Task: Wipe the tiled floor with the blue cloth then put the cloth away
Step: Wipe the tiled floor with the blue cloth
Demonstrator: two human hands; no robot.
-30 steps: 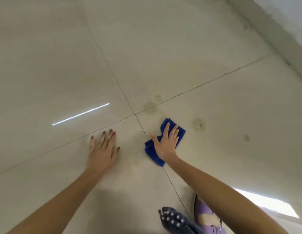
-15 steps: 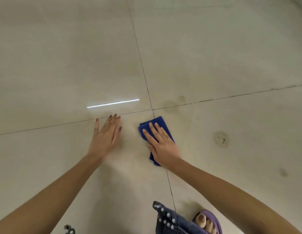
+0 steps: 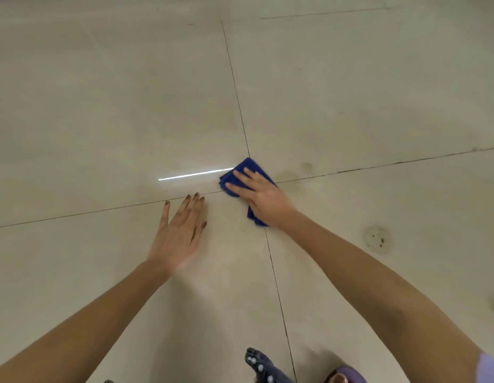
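Here the blue cloth [image 3: 250, 172] lies folded on the tiled floor [image 3: 102, 106], right over the grout crossing [image 3: 252, 186] where 4 large beige tiles meet. The right hand [image 3: 256, 193] lies flat on top of the cloth with its fingers spread and extended, palm down, pressing the fabric against the floor rather than pinching it; blue edges show beyond the fingertips on the far side of the crossing and below the wrist on the near side. The left hand [image 3: 179, 230] rests on the tile just left of the crossing and on its near side, palm down, 4 fingers held close together and the thumb set a little apart, nothing under it or in it. It is near the cloth but does not touch it.

Just right of the crossing, on its far side, a faint brownish smudge [image 3: 295, 172] spreads along the grout line, beside the cloth. Farther right and nearer the person sits a round dried stain [image 3: 377, 239] with dark specks. A thin bright light reflection [image 3: 196, 174] runs left from the cloth's edge. Well below the crossing, at the frame's bottom, a dark studded garment [image 3: 261, 366] and a purple sandal [image 3: 348, 375] show.
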